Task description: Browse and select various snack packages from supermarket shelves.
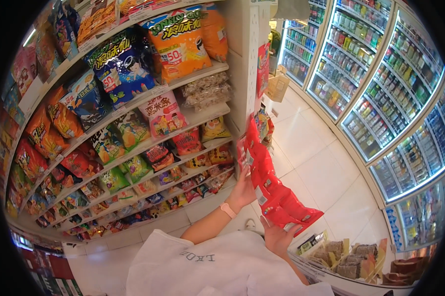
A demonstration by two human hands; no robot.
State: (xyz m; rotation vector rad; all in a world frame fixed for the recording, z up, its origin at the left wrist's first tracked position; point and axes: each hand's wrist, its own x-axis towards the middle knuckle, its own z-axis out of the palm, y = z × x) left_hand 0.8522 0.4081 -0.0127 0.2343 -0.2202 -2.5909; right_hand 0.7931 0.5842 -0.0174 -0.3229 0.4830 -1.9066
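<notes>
A long strip of joined red snack packets [272,185] hangs at a slant in front of me, its upper end beside the shelf end post [247,74]. My left hand [243,190] is against the strip's left side, about mid-length; its fingers are partly hidden behind the packets. At the strip's lower end, my right hand [279,235] grips the edge of the last packet between thumb and fingers. A pink band is on my left wrist. Other colourful packets [264,124] hang on the end of the shelf, close behind the strip's top.
Shelves of bagged snacks [130,70] curve along the left. Glass-door drink coolers [385,85] line the right, across a tiled floor [318,162]. A display case with packaged dried goods [359,259] stands at the lower right. A cardboard box [278,87] is beyond the shelf end.
</notes>
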